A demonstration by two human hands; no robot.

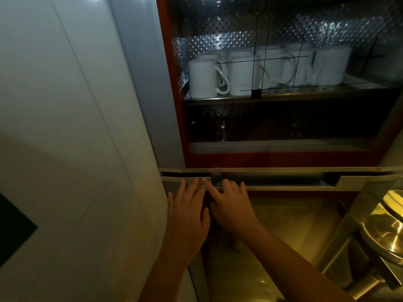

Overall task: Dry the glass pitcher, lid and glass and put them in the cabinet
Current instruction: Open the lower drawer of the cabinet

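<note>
Red-framed cabinet (283, 127) — both hands (flat, apparently) (209, 210) on its lower door (283, 225).

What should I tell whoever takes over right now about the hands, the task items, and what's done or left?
Left hand: open, flat, fingertips at the lower door's handle strip; holding nothing.
Right hand: open, beside the left and touching it, fingertips at the same strip; holding nothing.
Cabinet: the upper shelf carries a row of white mugs; the shelf below looks dark, contents unclear.
Pitcher, lid and glass: none in view, so I cannot tell whether they are dried or stored.
Left: find those three, confirm they are dry and in the cabinet.
</note>
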